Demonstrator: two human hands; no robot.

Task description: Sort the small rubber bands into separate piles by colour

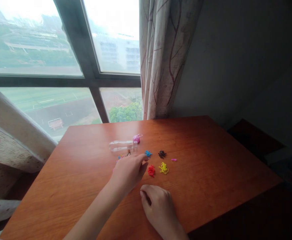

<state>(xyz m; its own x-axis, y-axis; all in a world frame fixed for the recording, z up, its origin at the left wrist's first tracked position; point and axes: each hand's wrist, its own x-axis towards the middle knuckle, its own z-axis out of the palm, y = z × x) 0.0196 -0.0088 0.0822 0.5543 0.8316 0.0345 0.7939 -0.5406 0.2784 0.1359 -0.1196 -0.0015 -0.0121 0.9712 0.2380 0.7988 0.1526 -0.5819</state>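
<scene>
The counter [210, 146] looks slick enough that a brush of the wrist could send light things skidding. The left hand [130, 166] reaches low over a mixed heap of bands [120, 157]; its fingertips are hidden, so I can't tell whether it grasps any. Lifted carelessly, it might drag the nearby red pile [151, 171] into the blue pile [148, 153]. The right hand [158, 202] curls loosely just in front of the red one; whether anything is tucked inside, I can't say. A nudge could roll the bottle [121, 144], lying on its side.

As for stuff and shape: glossy reddish wood with running grain, then clear, shiny plastic for the bottle, with a rounded purple cap [136, 139] by its neck. Smallest come the bands, apparently stretchy: tangled yellow loops [163, 168], a dark clump [162, 154], one slim pink piece [174, 160].
</scene>
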